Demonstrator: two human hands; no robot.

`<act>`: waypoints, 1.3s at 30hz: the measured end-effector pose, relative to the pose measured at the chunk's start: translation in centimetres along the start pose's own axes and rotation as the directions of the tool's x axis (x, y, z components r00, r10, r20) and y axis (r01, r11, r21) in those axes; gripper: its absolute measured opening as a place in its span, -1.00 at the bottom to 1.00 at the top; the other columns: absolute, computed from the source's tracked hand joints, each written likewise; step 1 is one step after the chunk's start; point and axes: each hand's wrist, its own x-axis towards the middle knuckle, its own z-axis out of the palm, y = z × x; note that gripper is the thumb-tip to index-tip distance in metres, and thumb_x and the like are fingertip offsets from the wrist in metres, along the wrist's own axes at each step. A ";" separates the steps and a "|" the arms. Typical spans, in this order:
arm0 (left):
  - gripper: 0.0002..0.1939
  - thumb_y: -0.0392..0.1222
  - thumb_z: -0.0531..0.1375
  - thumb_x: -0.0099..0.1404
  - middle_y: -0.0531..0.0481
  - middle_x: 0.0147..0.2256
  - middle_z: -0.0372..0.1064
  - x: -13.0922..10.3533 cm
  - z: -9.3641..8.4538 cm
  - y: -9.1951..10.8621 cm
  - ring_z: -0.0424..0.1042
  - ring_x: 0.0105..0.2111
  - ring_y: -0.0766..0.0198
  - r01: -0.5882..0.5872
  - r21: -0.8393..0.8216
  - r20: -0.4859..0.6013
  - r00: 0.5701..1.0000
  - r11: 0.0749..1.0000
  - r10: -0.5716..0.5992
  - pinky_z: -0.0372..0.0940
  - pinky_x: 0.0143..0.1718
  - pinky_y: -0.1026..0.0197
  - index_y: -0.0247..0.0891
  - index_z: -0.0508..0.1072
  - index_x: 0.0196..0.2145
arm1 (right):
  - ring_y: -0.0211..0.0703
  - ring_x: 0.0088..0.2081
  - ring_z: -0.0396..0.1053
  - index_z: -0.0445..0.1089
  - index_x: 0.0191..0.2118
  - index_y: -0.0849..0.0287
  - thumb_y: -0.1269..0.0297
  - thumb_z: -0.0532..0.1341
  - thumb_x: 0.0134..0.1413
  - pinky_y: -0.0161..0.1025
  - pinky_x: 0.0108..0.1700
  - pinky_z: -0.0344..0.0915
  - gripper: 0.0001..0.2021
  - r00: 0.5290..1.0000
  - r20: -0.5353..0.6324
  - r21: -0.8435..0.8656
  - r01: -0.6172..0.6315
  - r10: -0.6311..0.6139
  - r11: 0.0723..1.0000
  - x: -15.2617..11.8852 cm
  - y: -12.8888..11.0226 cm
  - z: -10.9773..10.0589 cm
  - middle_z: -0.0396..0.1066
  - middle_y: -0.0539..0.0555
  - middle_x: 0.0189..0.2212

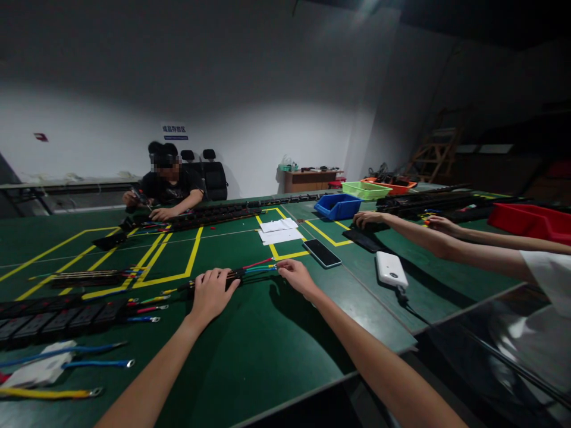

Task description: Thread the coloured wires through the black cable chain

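Note:
A dark-sleeved wire bundle with red, green and blue wires (260, 268) fanning out of one end lies across the green table. My left hand (213, 292) is curled over its black sleeve, with the palm hiding part of it. At the free tips of the wires, my right hand (295, 275) closes thumb and fingers on the blue and green ends. The red wire's tip stands a little apart, above those fingers. Left of my left hand, other cables with ring terminals (154, 319) reach out from a row of black blocks (57, 321).
A phone (322, 252) and white papers (280, 230) lie beyond my right hand. Further right are a white power bank (391, 270), a blue bin (338, 206) and a co-worker's hands (369, 220). Another person (172, 190) works across the table (250, 368).

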 end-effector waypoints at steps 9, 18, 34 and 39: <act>-0.47 0.18 -0.04 0.45 -0.22 0.00 0.46 0.0 0.1 0.0 0.38 0.03 -0.05 -0.014 0.028 -0.025 1.000 1.000 0.015 0.17 0.09 -0.15 -0.23 0.48 0.04 | -0.23 -0.35 0.41 0.44 0.16 0.14 0.30 0.23 0.04 -0.30 -0.27 0.32 -0.49 0.994 0.088 -0.050 0.072 -0.068 0.996 -0.2 0.3 0.4 0.49 0.02 -0.27; -0.45 0.19 -0.04 0.45 -0.21 0.01 0.46 0.0 0.0 0.0 0.39 0.04 -0.04 -0.013 0.016 -0.010 1.000 1.000 0.013 0.18 0.11 -0.16 -0.24 0.47 0.07 | -0.22 -0.37 0.41 0.49 0.04 0.20 0.30 0.21 0.07 -0.30 -0.31 0.30 -0.61 0.997 0.047 -0.046 0.056 -0.054 0.997 -0.2 0.2 0.4 0.48 0.02 -0.34; -0.46 0.18 -0.04 0.44 -0.22 0.00 0.46 0.0 0.2 0.0 0.38 0.02 -0.06 -0.011 0.021 -0.025 1.000 1.000 0.011 0.17 0.10 -0.16 -0.23 0.48 0.05 | -0.23 -0.37 0.38 0.43 0.17 0.16 0.30 0.20 0.06 -0.30 -0.28 0.32 -0.50 0.995 0.029 -0.046 0.098 -0.097 0.994 -0.3 0.2 0.6 0.44 0.02 -0.31; -0.46 0.19 -0.06 0.44 -0.23 0.01 0.46 0.0 0.2 0.1 0.37 0.03 -0.06 -0.005 0.033 -0.017 1.000 0.999 0.005 0.16 0.09 -0.15 -0.22 0.48 0.05 | -0.23 -0.36 0.35 0.40 0.22 0.12 0.26 0.23 0.06 -0.29 -0.25 0.33 -0.45 0.992 0.031 -0.103 0.128 -0.125 0.986 0.0 0.5 0.8 0.43 0.04 -0.24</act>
